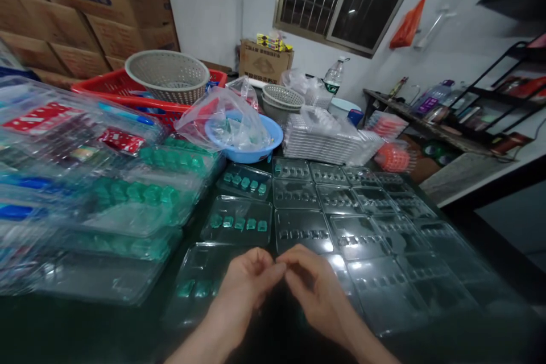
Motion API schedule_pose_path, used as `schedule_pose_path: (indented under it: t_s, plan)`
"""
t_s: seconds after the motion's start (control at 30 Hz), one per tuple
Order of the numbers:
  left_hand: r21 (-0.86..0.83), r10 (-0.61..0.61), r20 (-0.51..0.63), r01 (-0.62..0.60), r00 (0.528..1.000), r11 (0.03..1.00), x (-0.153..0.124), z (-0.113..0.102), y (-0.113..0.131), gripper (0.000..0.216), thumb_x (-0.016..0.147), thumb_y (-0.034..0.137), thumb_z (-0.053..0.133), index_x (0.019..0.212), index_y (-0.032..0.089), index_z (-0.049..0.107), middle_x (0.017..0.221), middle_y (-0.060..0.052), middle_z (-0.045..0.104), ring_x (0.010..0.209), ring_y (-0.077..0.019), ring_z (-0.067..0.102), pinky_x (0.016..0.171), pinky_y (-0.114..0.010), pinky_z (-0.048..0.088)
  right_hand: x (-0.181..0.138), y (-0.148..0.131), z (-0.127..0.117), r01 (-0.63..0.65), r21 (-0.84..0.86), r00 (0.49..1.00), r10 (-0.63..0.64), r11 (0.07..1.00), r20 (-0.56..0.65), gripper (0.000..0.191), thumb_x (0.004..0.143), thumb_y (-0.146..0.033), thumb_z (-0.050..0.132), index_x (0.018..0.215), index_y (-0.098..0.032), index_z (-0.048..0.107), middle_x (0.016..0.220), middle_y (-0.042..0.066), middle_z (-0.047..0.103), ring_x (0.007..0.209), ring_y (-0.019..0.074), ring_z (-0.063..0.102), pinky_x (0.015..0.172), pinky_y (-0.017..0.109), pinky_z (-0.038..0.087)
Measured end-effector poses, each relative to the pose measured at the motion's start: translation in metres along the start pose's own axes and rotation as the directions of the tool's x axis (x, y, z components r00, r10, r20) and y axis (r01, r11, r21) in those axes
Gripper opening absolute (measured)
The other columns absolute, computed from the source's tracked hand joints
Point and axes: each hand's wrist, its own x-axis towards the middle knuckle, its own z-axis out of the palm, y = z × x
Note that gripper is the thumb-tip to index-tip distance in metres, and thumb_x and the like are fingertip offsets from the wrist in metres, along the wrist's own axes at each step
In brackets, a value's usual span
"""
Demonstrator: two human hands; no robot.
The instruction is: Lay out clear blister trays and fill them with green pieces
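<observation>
My left hand (245,287) and my right hand (318,290) meet low in the middle of the view, thumbs and forefingers pinched together at the tips. Whatever sits between the fingertips is too small or hidden to make out. Under the left wrist lies a clear plastic tray (205,256) with green translucent pieces (185,288) in its slots. Beyond it, another clear tray (236,205) carries a row of green pieces (240,223). To the right, a clear tray (302,219) with unfilled slots lies just ahead of my right hand, among several similar ones.
Stacked clear packs with green pieces (136,193) rise at the left. Behind stand a blue basin (273,131) with plastic bags, a red crate (102,88) under a grey basket (166,71), and a stack of clear trays (319,142). A shelf (426,125) is at the right.
</observation>
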Motion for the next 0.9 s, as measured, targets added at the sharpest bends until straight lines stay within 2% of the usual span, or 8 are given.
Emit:
schedule_pose_path:
  t_s: [0.1,0.27,0.37,0.4,0.47,0.57,0.7,0.9]
  plan:
    - [-0.090,-0.017,-0.061,0.012,0.998,0.996,0.006,-0.004,0.003,0.034,0.064,0.032,0.073,0.084,0.016,0.052,0.052,0.007,0.047,0.038,-0.0023,0.030,0.036,-0.016,0.015,0.010,-0.009,-0.002,0.044,-0.075,0.994,-0.036,0.996,0.102,0.015,0.075,-0.012,0.056,0.085,-0.020,0.063,0.075,0.000,0.058,0.067,0.0110,0.053,0.059,0.022,0.041]
    - [-0.183,-0.049,-0.052,0.039,0.997,0.982,0.014,-0.013,0.016,0.029,0.072,0.037,0.066,0.088,0.015,0.055,0.058,0.004,0.050,0.043,-0.0037,0.038,0.038,-0.016,0.023,0.041,0.001,-0.006,0.117,-0.126,0.986,-0.101,0.985,0.130,0.012,0.073,-0.016,0.061,0.083,-0.020,0.065,0.074,0.000,0.059,0.065,0.0104,0.054,0.059,0.021,0.041]
    - [-0.114,-0.020,-0.088,0.010,0.996,0.993,0.012,-0.018,0.026,0.030,0.074,0.037,0.063,0.095,0.016,0.056,0.070,0.000,0.057,0.052,-0.0066,0.045,0.041,-0.017,0.029,0.092,0.026,-0.024,0.135,-0.263,0.989,-0.144,0.955,-0.015,0.014,0.075,-0.027,0.061,0.086,-0.020,0.066,0.076,0.001,0.062,0.067,0.0117,0.056,0.060,0.022,0.042]
    - [-0.058,-0.003,-0.098,-0.003,0.995,0.998,0.010,-0.020,0.029,0.031,0.073,0.037,0.064,0.095,0.017,0.057,0.070,0.000,0.057,0.052,-0.0067,0.045,0.041,-0.017,0.030,0.113,0.038,-0.032,0.102,-0.357,0.979,-0.159,0.928,-0.132,0.015,0.075,-0.028,0.061,0.085,-0.019,0.067,0.076,0.001,0.063,0.067,0.0122,0.056,0.062,0.023,0.043]
    - [0.059,0.028,-0.106,-0.022,0.994,0.998,0.005,-0.023,0.032,0.030,0.073,0.037,0.064,0.094,0.016,0.058,0.064,0.002,0.054,0.049,-0.0063,0.042,0.042,-0.017,0.030,0.159,0.061,-0.050,-0.062,-0.594,0.954,-0.129,0.802,-0.272,0.019,0.074,-0.031,0.061,0.088,-0.020,0.068,0.080,0.002,0.065,0.071,0.0138,0.058,0.066,0.025,0.044]
    - [0.169,0.056,-0.118,-0.035,0.991,0.985,-0.001,-0.028,0.034,0.028,0.072,0.038,0.064,0.089,0.016,0.060,0.062,0.002,0.053,0.049,-0.0069,0.040,0.043,-0.018,0.031,0.216,0.092,-0.067,-0.162,-0.665,0.939,-0.093,0.729,-0.331,0.022,0.074,-0.030,0.058,0.089,-0.020,0.069,0.083,0.005,0.065,0.074,0.0183,0.059,0.066,0.028,0.043]
    - [0.239,0.077,-0.169,-0.035,0.983,0.970,-0.003,-0.035,0.033,0.029,0.071,0.040,0.064,0.086,0.016,0.061,0.062,0.001,0.052,0.051,-0.0082,0.041,0.044,-0.018,0.032,0.251,0.118,-0.070,-0.172,-0.725,0.957,-0.062,0.667,-0.284,0.022,0.073,-0.031,0.057,0.088,-0.022,0.070,0.086,0.004,0.067,0.077,0.0181,0.059,0.066,0.027,0.042]
    - [0.260,0.087,-0.205,-0.031,0.975,0.965,-0.003,-0.034,0.034,0.029,0.068,0.041,0.064,0.081,0.015,0.062,0.057,0.002,0.051,0.049,-0.0080,0.040,0.043,-0.017,0.030,0.260,0.126,-0.068,-0.134,-0.824,0.986,-0.006,0.551,-0.165,0.023,0.074,-0.034,0.056,0.089,-0.023,0.070,0.083,0.003,0.069,0.079,0.0187,0.060,0.066,0.026,0.043]
